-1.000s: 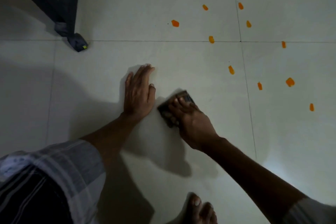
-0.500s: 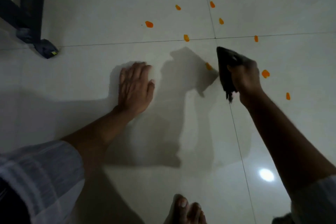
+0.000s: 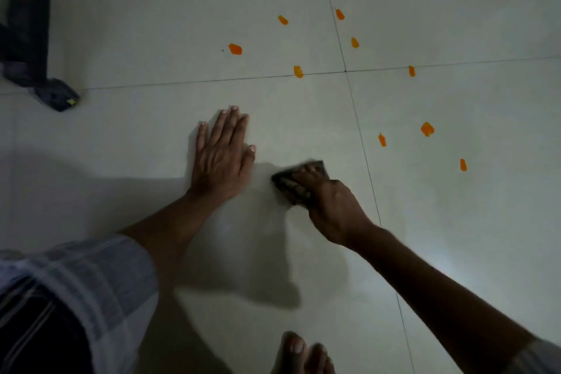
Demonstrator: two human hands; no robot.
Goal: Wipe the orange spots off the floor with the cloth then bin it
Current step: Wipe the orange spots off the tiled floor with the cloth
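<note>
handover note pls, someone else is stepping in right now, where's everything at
Left hand: flat on the floor tiles, fingers spread, bracing, holding nothing.
Right hand: pressing the dark cloth onto the floor just right of the left hand.
Orange spots: nine in view, all beyond the cloth, from the far spot to the rightmost spot; nearest is the one right of the grout line.
Done: cannot tell from this view; no spot under or beside the cloth.
Left: wipe all nine, then bin the cloth. No bin in view.

Dim pale tiled floor (image 3: 151,24), dark furniture leg (image 3: 28,18) at upper left
</note>
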